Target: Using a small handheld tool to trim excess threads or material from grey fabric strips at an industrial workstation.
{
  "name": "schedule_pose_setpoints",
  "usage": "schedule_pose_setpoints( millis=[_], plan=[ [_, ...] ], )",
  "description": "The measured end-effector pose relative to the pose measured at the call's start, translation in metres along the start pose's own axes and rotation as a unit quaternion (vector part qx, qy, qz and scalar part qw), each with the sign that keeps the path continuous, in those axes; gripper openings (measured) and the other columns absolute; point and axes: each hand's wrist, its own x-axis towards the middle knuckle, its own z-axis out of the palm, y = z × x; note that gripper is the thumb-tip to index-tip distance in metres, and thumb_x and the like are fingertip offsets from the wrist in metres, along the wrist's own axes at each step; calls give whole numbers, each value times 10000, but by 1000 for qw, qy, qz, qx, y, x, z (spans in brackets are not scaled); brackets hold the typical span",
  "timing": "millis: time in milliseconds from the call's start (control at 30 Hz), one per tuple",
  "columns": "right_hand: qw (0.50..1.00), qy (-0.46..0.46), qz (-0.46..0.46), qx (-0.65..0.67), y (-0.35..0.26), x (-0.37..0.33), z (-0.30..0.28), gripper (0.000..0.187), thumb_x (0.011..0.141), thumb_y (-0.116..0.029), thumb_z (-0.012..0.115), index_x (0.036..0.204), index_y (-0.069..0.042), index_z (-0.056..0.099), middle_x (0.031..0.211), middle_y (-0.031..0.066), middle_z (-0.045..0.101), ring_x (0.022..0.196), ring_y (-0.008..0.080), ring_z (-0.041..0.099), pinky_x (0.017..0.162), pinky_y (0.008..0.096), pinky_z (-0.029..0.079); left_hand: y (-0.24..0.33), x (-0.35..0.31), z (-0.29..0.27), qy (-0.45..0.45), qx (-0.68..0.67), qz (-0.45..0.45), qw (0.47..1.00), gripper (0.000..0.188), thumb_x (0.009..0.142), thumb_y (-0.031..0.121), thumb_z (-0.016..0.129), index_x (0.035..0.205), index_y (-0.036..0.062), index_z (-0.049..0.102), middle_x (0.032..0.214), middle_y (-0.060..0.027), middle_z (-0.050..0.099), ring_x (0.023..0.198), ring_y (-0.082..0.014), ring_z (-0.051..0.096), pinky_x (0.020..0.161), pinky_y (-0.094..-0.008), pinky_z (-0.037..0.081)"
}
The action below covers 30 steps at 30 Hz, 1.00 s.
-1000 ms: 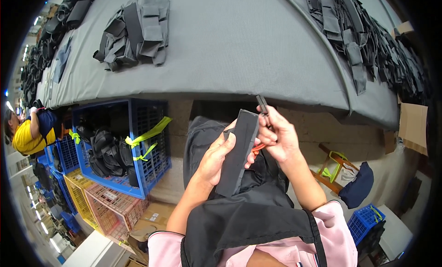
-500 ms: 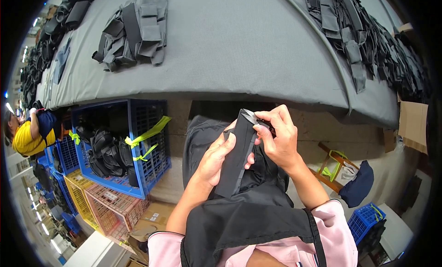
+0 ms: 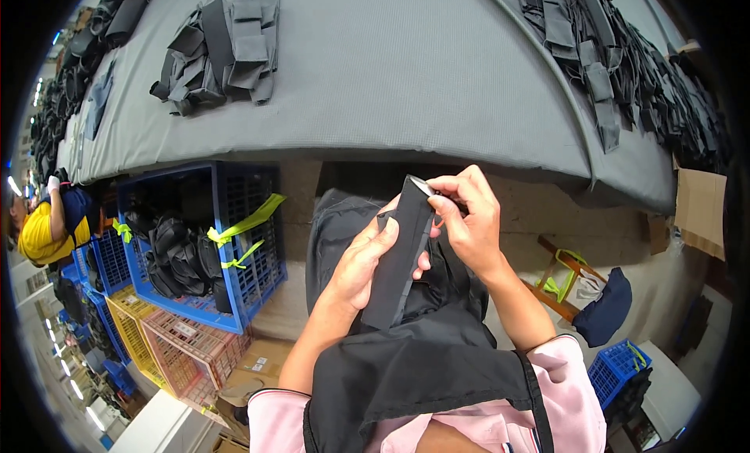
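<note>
Above my lap, my left hand [image 3: 364, 267] is closed round a long, flat, dark grey fabric strip [image 3: 401, 254], its thumb lying on the near face and fingertips showing past the far edge. The strip stands tilted, its top end close to the table's edge. At that top corner my right hand [image 3: 470, 219] pinches with thumb and forefinger. A small pale, silvery patch [image 3: 422, 186] shows at the pinched end; whether it is lining or metal I cannot tell. Black cloth [image 3: 344, 226] lies beneath both hands.
A grey-covered table [image 3: 375, 86] spans the far side, with a bundle of dark strips [image 3: 226, 51] and a larger heap [image 3: 617, 70] on it. Left stands a blue crate [image 3: 234, 258] of black pieces. A wooden stool [image 3: 551, 277] is at right. A person in yellow [image 3: 47, 230] is far left.
Both hands and the strip have shifted slightly upward in the picture. The right fingers still pinch the top end, and the silvery patch there shows differently.
</note>
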Motion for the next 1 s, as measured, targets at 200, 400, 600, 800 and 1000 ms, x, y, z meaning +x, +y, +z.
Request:
schedule_pose_setpoints(
  millis=[200,400,600,800,1000],
  plan=[
    [998,18,42,38,3,-6,-10,131,779,32,628,909,16,627,819,45,488,672,104,507,595,224,436,10,3,-5,76,157,40,984,570,937,314,488,1411,83,271,1132,-135,544,811,-139,583,703,-269,490],
    [998,31,-20,-45,-15,-8,-12,173,753,38,648,923,13,627,813,59,496,652,115,519,553,225,441,7,5,-2,175,553,188,793,431,881,121,552,1300,81,460,1180,-103,519,1086,-211,498,932,-306,387],
    [988,22,-81,-128,-13,0,-10,201,741,28,657,939,-1,629,788,64,521,622,141,520,544,238,444,-1,8,13,196,607,206,743,451,840,78,579,1279,105,480,1143,-120,512,1071,-249,496,924,-303,386],
    [986,37,97,132,-15,1,-15,216,802,-4,634,1010,-3,574,806,2,449,658,54,469,542,205,407,-5,17,14,200,602,241,734,522,795,52,631,1281,153,468,1113,-146,453,1009,-300,503,852,-370,427],
    [937,-7,224,267,-5,25,-20,147,812,-117,653,809,-62,517,697,-43,483,600,18,411,519,188,366,-5,35,34,123,621,295,716,810,726,96,714,1396,134,261,1219,-172,397,1115,-339,434,931,-407,363]
  ],
)
